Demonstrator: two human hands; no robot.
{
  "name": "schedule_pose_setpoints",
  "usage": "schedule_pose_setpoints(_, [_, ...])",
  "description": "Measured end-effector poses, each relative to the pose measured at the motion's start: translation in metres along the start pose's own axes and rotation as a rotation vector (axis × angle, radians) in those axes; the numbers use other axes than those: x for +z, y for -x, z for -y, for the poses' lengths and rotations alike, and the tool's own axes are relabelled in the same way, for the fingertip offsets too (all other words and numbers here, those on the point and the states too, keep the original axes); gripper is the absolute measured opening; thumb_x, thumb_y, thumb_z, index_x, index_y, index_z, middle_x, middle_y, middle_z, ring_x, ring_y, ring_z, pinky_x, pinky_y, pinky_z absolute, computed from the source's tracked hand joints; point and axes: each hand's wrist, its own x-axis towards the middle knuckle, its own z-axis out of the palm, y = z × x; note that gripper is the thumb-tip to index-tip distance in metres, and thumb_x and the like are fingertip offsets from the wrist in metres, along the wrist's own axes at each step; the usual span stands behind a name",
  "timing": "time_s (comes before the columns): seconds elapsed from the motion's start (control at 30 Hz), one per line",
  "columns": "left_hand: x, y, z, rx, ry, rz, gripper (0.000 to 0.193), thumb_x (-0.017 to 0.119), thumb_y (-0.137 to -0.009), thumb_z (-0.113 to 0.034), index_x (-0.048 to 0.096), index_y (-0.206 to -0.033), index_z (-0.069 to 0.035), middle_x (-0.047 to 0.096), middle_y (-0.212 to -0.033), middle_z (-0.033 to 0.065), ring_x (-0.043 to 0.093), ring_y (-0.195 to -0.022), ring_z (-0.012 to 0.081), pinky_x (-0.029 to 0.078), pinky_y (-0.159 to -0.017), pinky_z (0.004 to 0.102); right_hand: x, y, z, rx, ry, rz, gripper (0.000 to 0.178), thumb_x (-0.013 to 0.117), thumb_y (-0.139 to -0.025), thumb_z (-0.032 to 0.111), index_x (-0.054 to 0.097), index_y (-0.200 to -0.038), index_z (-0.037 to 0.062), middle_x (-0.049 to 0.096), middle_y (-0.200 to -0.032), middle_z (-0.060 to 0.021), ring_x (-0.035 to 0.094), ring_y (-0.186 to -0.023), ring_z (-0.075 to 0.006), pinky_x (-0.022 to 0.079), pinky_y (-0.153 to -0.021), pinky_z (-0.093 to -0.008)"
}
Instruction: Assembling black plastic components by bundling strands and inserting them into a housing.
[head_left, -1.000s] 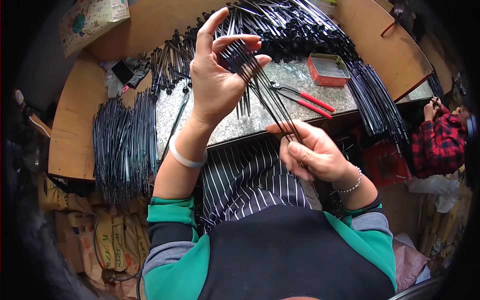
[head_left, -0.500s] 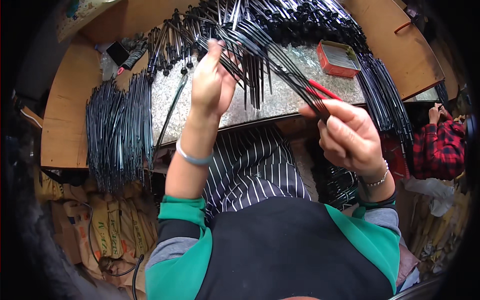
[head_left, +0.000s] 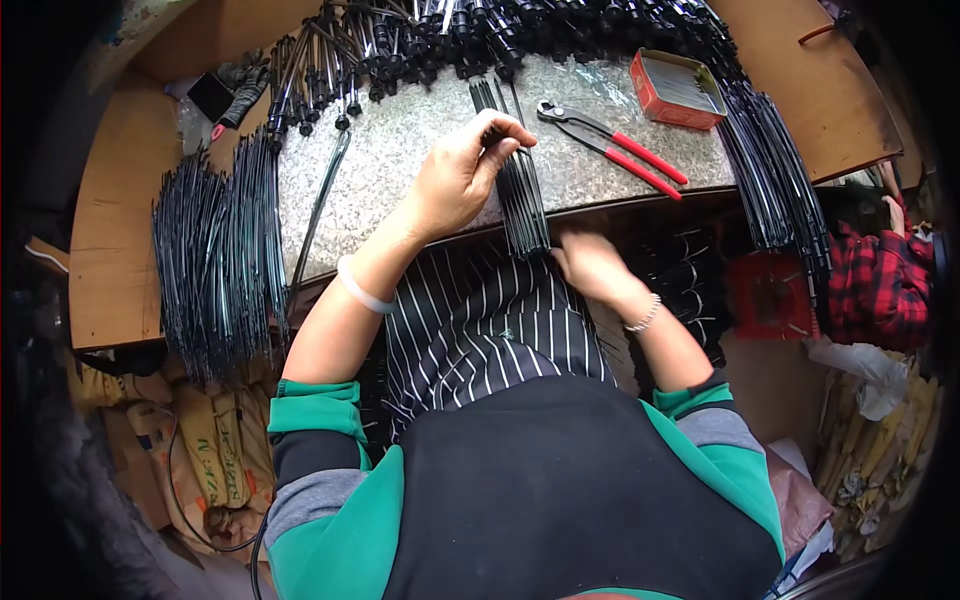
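A bundle of thin black rods [head_left: 522, 205] lies across the front edge of the table, its near ends hanging over my striped apron. My left hand [head_left: 465, 175] is closed at the bundle's upper part, thumb and forefinger pinched on the rods; its other fingers are curled and partly hidden. Beside the near ends is my right hand [head_left: 598, 265], just below the table edge and smeared by motion, so its finger grip does not show. Pincers [head_left: 620, 150] with red handles lie on the table to the right of the bundle.
Black rods with thick dark heads [head_left: 450, 40] are heaped along the back. Long bundles hang over the front at left [head_left: 215, 250] and right [head_left: 765, 180]. A red tin [head_left: 680, 90] stands back right. Another person's checked sleeve [head_left: 880, 285] shows at far right.
The rods have come down from the air to the table edge. My right hand has dropped from them toward my lap. The pincers, hidden in part before, now show whole.
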Motion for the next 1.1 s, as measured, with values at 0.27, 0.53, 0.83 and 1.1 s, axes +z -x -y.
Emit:
schedule_pose_setpoints(0.27, [-0.005, 0.004, -0.005, 0.100, -0.381, 0.011, 0.033, 0.061, -0.078, 0.000, 0.059, -0.109, -0.008, 0.055, -0.085, 0.0098, 0.055, -0.084, 0.0207, 0.046, -0.069, 0.0274, -0.096, -0.058, 0.037, -0.409, -0.187, -0.404, 0.016, 0.066, -0.078, 0.011, 0.063, -0.088, -0.0013, 0.062, -0.086, -0.0108, 0.061, -0.069, -0.0198, 0.048, -0.061, -0.0277])
schedule_pose_setpoints(0.53, [-0.006, 0.012, 0.006, 0.100, -0.225, -0.112, 0.036, 0.069, -0.074, -0.005, 0.061, -0.109, -0.007, 0.054, -0.087, 0.0080, 0.056, -0.075, 0.0169, 0.047, -0.067, 0.0267, -0.078, -0.100, 0.035, -0.585, -0.228, -0.249, 0.023, 0.066, -0.076, 0.010, 0.063, -0.098, 0.0054, 0.060, -0.091, -0.0085, 0.061, -0.080, -0.0223, 0.049, -0.070, -0.0309])
schedule_pose_setpoints(0.83, [-0.002, 0.004, -0.013, 0.407, -0.085, 0.022, 0.024, 0.068, -0.073, -0.007, 0.069, -0.097, -0.008, 0.056, -0.108, 0.0128, 0.057, -0.098, 0.0243, 0.046, -0.085, 0.0324, -0.080, -0.101, 0.033, -0.620, -0.260, -0.228, 0.027, 0.062, -0.076, 0.013, 0.064, -0.103, 0.0155, 0.058, -0.098, -0.0061, 0.059, -0.086, -0.0257, 0.048, -0.075, -0.0341])
schedule_pose_setpoints(1.1, [0.007, 0.008, 0.002, 0.405, -0.194, -0.028, 0.045, 0.047, -0.067, 0.017, 0.067, -0.101, -0.005, 0.061, -0.105, 0.0138, 0.063, -0.090, 0.0250, 0.051, -0.079, 0.0304, -0.162, -0.090, -0.028, -0.301, -0.250, -0.422, 0.027, 0.065, -0.077, 0.010, 0.064, -0.103, 0.0013, 0.064, -0.091, -0.0121, 0.063, -0.079, -0.0195, 0.049, -0.073, -0.0286])
